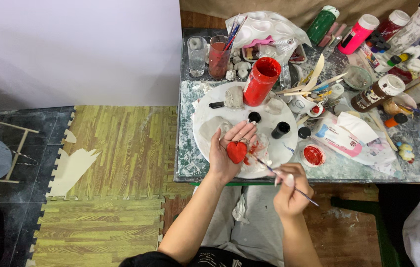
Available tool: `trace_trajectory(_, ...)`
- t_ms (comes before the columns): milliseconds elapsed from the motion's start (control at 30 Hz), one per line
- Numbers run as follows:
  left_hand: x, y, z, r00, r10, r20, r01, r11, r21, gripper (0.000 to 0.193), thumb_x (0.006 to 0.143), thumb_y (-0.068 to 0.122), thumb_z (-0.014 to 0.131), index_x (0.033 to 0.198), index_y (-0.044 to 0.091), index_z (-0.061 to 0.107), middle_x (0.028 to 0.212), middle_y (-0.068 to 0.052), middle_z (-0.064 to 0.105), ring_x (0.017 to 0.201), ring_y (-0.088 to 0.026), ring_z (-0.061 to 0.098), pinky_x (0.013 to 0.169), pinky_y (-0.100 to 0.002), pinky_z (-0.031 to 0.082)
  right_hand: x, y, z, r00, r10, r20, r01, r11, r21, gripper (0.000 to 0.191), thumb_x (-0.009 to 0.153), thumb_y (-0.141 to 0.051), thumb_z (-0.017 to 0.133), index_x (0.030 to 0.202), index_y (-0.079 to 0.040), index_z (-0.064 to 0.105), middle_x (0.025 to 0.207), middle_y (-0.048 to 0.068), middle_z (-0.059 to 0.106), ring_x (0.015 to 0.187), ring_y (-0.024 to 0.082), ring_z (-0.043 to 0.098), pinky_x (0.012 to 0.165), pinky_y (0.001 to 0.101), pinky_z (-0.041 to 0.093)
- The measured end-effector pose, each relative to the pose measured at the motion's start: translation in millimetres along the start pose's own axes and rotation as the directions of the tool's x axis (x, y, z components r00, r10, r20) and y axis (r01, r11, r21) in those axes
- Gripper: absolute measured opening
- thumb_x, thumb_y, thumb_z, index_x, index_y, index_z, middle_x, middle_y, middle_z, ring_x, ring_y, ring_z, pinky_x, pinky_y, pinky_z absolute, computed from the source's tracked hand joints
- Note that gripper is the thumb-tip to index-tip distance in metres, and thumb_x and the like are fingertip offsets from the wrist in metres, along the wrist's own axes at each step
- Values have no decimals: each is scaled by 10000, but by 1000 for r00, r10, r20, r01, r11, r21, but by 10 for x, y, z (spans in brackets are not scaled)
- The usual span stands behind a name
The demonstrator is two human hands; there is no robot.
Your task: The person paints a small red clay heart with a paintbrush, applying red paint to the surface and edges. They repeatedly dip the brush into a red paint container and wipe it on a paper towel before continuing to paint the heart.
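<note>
The left hand (227, 153) lies palm up, fingers loosely open, cradling a red heart (237, 152) over the near edge of the white plate (205, 111) on the surface. To its right, the right hand (290, 190) pinches a thin brush (274, 172), tip just beside the heart. The painting looks nearly done; the next stroke calls for fresh paint from the open red jar (261, 80) farther back.

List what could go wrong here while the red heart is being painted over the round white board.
1. The small red-painted heart lies loose on the open left hand; a brush push might slide it off.
2. The open red paint bottle stands on the round white board just beyond that hand; a nudge could tip it.
3. The thin paintbrush in the right hand could smear wet red onto the fingers.
</note>
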State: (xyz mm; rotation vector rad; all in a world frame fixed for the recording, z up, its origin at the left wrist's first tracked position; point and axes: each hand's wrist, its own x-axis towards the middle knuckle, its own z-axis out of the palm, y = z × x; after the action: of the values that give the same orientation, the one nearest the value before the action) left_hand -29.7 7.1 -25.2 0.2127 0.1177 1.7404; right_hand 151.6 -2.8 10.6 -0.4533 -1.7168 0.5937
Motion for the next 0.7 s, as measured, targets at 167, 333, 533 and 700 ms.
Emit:
trace_trajectory(167,6,5,10,1000,-1,-7,1,1000,-17,705,1089,482,284,1445,-98,470,1495,-280,510,1439,-377,459,1248,-478,327,-13,18,17,999,48,23,-45,992,-120,264,1110,-136,460,964,55,568,923,186,669,662,135,630,554,239,475)
trace_trajectory(333,-7,12,28,999,-18,-29,18,1000,-15,696,1090,472,286,1445,-98,469,1498,-278,509,1443,-377,458,1251,-478,328,-51,-12,-16,999,31,-17,-32,999,-42,256,1120,-137,447,987,40,574,904,164,687,632,108,558,575,247,447)
trace_trajectory(533,-7,47,45,999,-39,-33,37,998,-41,692,1086,476,294,1463,-81,457,1505,-254,503,1434,-367,462,1246,-482,326,-148,71,-52,1000,4,30,-2,999,-49,283,1117,-165,461,927,4,585,835,150,696,615,118,585,526,248,453)
trace_trajectory(700,-28,95,32,992,-124,-34,118,981,-154,677,1097,476,300,1508,-42,443,1549,-184,490,1466,-317,437,1258,-464,317,-355,119,-168,970,102,-222,-48,970,237,325,1183,-263,405,1058,-3,553,963,173,679,653,176,640,534,269,466)
